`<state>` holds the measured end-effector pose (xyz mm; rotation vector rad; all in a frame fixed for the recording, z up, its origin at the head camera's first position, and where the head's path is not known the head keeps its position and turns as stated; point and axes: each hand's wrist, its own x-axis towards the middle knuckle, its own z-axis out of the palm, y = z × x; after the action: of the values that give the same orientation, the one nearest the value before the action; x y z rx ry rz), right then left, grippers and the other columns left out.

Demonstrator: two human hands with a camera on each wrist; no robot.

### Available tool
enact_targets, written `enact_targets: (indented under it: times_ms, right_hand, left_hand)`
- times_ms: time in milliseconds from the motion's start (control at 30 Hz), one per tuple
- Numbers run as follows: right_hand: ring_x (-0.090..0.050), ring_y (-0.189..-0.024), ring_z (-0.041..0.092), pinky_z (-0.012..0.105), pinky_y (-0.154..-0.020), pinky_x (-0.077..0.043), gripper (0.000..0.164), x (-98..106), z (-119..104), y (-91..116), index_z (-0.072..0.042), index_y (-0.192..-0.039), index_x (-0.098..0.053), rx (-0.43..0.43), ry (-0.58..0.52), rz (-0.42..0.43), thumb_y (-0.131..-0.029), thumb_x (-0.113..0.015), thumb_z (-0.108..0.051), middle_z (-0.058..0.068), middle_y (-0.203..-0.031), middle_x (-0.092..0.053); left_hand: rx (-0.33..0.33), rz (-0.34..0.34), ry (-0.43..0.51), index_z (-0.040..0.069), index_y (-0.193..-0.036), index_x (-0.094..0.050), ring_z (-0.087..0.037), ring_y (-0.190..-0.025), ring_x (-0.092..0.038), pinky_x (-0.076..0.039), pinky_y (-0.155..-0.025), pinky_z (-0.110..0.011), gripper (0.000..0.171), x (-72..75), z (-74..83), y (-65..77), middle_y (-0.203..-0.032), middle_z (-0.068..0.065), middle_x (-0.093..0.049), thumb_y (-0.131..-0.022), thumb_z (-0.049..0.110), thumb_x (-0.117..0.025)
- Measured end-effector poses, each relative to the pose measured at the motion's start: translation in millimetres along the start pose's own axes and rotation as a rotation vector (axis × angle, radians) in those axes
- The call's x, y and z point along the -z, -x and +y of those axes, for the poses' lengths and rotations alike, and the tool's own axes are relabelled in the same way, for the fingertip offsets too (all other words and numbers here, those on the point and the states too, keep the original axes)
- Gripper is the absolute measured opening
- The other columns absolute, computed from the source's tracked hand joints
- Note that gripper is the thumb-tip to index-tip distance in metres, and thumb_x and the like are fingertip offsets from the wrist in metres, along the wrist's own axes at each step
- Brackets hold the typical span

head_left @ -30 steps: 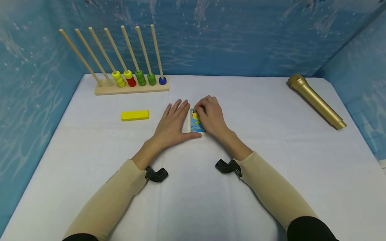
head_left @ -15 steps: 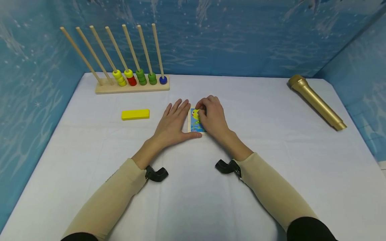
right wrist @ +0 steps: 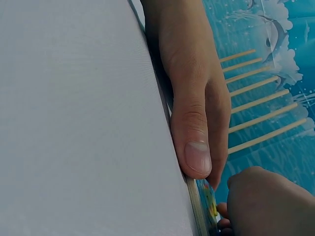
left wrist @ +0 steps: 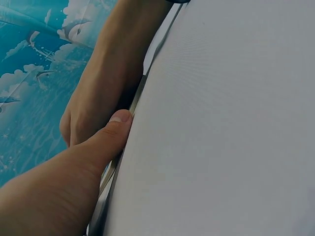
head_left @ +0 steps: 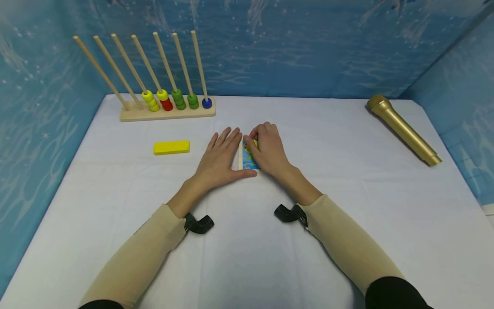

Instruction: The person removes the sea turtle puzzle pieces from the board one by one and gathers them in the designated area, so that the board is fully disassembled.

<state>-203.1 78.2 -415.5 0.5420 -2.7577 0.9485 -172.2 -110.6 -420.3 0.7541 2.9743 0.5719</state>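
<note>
A small picture board point(head_left: 248, 162) with a pale wooden rim lies flat at the table's middle. Its picture shows a yellow shape on blue. My left hand point(head_left: 219, 162) rests beside its left edge, fingers stretched forward and thumb along its near edge. My right hand point(head_left: 269, 150) covers the board's right part, its fingers bent and its thumb and fingertips at the yellow part of the picture. Whether they pinch a loose piece or just press is hidden. In the right wrist view the left thumb point(right wrist: 197, 155) touches the board's wooden edge, and the right hand point(right wrist: 268, 201) reaches its painted face.
A yellow block point(head_left: 171, 147) lies left of the left hand. Behind it stands a wooden counting rack point(head_left: 167, 115) with tall pegs and coloured beads. A gold microphone point(head_left: 403, 128) lies at the far right. Blue printed cloth point(head_left: 293, 51) walls the back and sides.
My right thumb and fingertips have shifted slightly left over the picture, covering more of its yellow part. The left hand keeps its place beside the board.
</note>
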Motion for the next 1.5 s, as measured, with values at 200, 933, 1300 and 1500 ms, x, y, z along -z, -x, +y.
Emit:
enact_targets:
  times_ms: [200,933,1300,1500]
  right_hand:
    - [-0.049,-0.099,0.031,0.042,-0.087,-0.044,0.03,0.5,2.1,0.4,-0.001,-0.108,-0.064,0.007,-0.01,0.007,-0.107,-0.062,-0.031,0.014,-0.104,-0.057]
    - [-0.066,-0.089,0.021,0.022,-0.078,-0.051,0.015,14.1,19.6,-3.1,-0.003,-0.112,-0.071,-0.085,-0.366,0.14,-0.101,-0.072,-0.013,0.011,-0.099,-0.074]
    - [-0.064,-0.086,0.022,0.017,-0.073,-0.042,0.016,40.9,64.6,-12.3,0.0,-0.109,-0.076,-0.25,-0.208,0.391,-0.102,-0.068,-0.012,0.018,-0.098,-0.076]
    - [-0.06,-0.086,0.023,0.022,-0.075,-0.042,0.019,41.2,71.9,-11.6,0.001,-0.114,-0.074,-0.259,-0.15,0.381,-0.105,-0.065,-0.013,0.018,-0.099,-0.073]
  left_hand:
    - [-0.008,0.008,-0.002,0.011,-0.17,-0.02,-0.026,-0.166,-0.005,0.002,-0.134,-0.05,0.116,-1.0,0.1,-0.7,-0.177,-0.006,-0.017,-0.087,0.078,-0.065]
    - [0.01,-0.014,-0.002,0.009,-0.169,-0.02,-0.026,-0.166,-0.004,0.002,-0.134,-0.05,0.117,-1.5,2.5,-0.7,-0.178,-0.006,-0.015,-0.087,0.079,-0.063]
    - [0.026,-0.02,0.007,0.01,-0.169,-0.02,-0.025,-0.166,-0.003,0.004,-0.134,-0.049,0.118,-2.3,1.5,1.7,-0.178,-0.005,-0.014,-0.085,0.081,-0.062]
    - [0.021,-0.013,0.002,0.011,-0.169,-0.02,-0.025,-0.166,-0.003,0.004,-0.134,-0.048,0.118,-2.1,0.9,0.2,-0.178,-0.005,-0.013,-0.085,0.081,-0.062]
